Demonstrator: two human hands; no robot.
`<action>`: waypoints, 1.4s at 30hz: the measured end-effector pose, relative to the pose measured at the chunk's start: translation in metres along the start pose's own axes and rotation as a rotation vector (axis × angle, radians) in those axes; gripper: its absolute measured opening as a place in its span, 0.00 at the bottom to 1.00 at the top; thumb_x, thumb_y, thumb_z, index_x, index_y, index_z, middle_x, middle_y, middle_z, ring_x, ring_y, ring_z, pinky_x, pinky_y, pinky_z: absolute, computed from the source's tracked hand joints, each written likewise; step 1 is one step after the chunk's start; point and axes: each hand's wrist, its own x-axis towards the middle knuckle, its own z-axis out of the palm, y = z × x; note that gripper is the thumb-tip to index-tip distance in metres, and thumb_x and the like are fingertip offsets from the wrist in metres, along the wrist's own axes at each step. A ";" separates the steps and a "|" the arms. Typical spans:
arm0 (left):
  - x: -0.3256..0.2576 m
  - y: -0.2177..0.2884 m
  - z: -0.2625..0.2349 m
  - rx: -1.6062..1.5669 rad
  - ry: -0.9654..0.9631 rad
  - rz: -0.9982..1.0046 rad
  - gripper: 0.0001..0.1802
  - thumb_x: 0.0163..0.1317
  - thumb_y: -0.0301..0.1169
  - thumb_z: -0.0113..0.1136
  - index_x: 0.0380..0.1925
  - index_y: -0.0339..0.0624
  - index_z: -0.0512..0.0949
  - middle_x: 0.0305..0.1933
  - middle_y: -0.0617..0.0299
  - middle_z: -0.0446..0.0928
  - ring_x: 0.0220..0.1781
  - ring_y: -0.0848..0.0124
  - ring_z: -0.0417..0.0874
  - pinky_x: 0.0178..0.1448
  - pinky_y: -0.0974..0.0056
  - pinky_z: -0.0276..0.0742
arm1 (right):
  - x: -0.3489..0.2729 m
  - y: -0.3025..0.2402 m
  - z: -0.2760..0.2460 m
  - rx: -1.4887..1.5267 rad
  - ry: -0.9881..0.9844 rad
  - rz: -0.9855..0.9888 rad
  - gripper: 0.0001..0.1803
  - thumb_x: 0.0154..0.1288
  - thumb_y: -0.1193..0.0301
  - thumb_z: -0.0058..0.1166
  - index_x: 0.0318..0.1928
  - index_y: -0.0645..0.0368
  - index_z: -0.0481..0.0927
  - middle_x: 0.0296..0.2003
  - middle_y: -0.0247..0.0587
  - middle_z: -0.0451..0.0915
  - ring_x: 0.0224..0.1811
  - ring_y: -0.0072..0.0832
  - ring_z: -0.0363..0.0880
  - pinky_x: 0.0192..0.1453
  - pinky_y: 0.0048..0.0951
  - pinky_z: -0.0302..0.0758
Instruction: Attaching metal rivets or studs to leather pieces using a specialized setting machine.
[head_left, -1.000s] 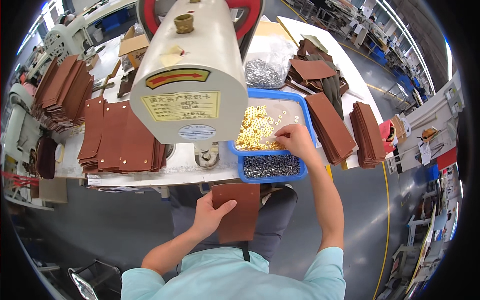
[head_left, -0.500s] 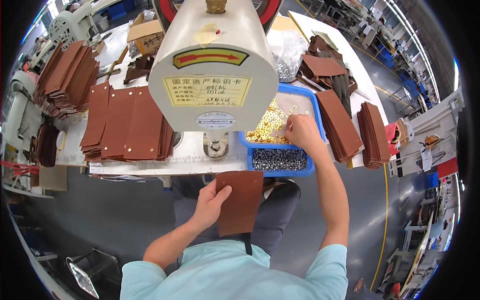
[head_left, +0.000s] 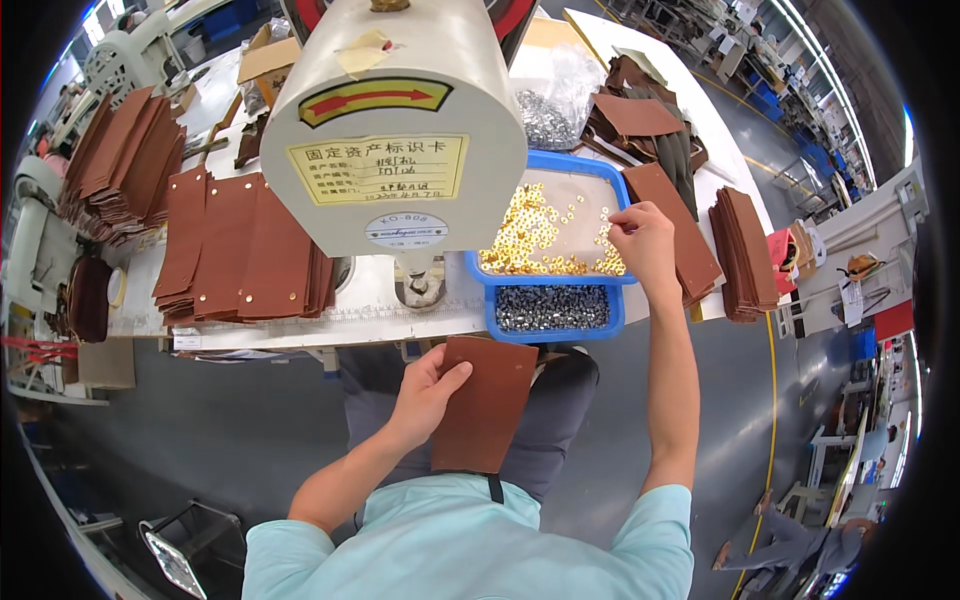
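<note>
My left hand (head_left: 425, 388) holds a brown leather piece (head_left: 485, 405) flat over my lap, thumb on top of its left edge. My right hand (head_left: 643, 240) reaches over a blue tray (head_left: 620, 298) on the workbench, fingertips pinched among small gold rivets (head_left: 535, 240) in the tray's far compartment; whether a rivet is between them is too small to tell. The near compartment holds small silver metal parts (head_left: 552, 307). A cream press machine (head_left: 400, 130) stands straight ahead, its head above a round base die (head_left: 420, 290).
Stacks of brown leather pieces lie left of the machine (head_left: 245, 250), at the far left (head_left: 120, 160) and right of the tray (head_left: 745, 255). A clear bag of silver parts (head_left: 550, 110) sits behind the tray. A person sits on the floor at lower right (head_left: 790, 545).
The view has drawn closer to the machine. My right hand stays picking among the gold rivets, and my left hand has brought the leather piece a little higher over my lap.
</note>
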 end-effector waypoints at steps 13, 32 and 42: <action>-0.005 0.000 0.015 0.120 -0.064 -0.019 0.19 0.77 0.30 0.58 0.63 0.33 0.79 0.53 0.63 0.85 0.52 0.80 0.81 0.57 0.71 0.79 | -0.142 -0.140 -0.001 0.371 -0.255 -0.216 0.09 0.59 0.81 0.68 0.41 0.62 0.87 0.39 0.44 0.88 0.35 0.37 0.88 0.39 0.31 0.84; -0.017 0.008 0.022 0.638 -0.139 0.174 0.18 0.73 0.30 0.62 0.61 0.42 0.82 0.54 0.54 0.88 0.50 0.72 0.89 0.56 0.68 0.82 | -0.153 -0.135 0.004 0.595 -0.521 0.353 0.10 0.55 0.75 0.75 0.36 0.63 0.86 0.34 0.37 0.86 0.35 0.27 0.86 0.40 0.28 0.82; -0.005 0.005 0.016 0.913 -0.169 0.648 0.11 0.65 0.21 0.66 0.47 0.39 0.86 0.45 0.55 0.89 0.43 0.61 0.91 0.47 0.65 0.87 | -0.112 -0.076 0.027 0.146 -0.345 0.074 0.09 0.59 0.73 0.70 0.41 0.60 0.91 0.31 0.41 0.86 0.31 0.29 0.85 0.39 0.29 0.80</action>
